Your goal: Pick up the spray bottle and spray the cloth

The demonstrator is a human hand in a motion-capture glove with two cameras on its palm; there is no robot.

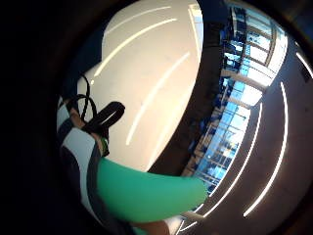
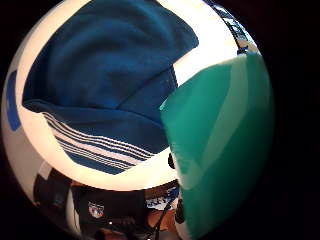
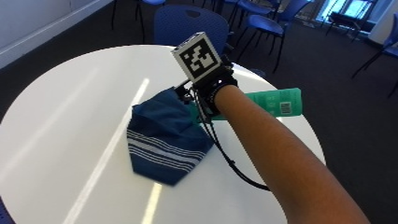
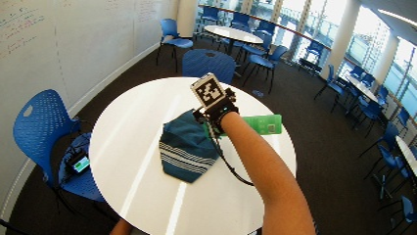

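**Above the round table: bottle gripped sideways over the cloth**

The gloved right hand (image 3: 208, 86) gripped the green spray bottle (image 3: 273, 103), tipped on its side above the white table (image 3: 68, 107), beside the blue striped cloth (image 3: 163, 137) lying crumpled there.

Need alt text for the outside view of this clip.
A gloved right hand holds a green spray bottle on its side above a round white table, next to a crumpled blue cloth with white stripes.
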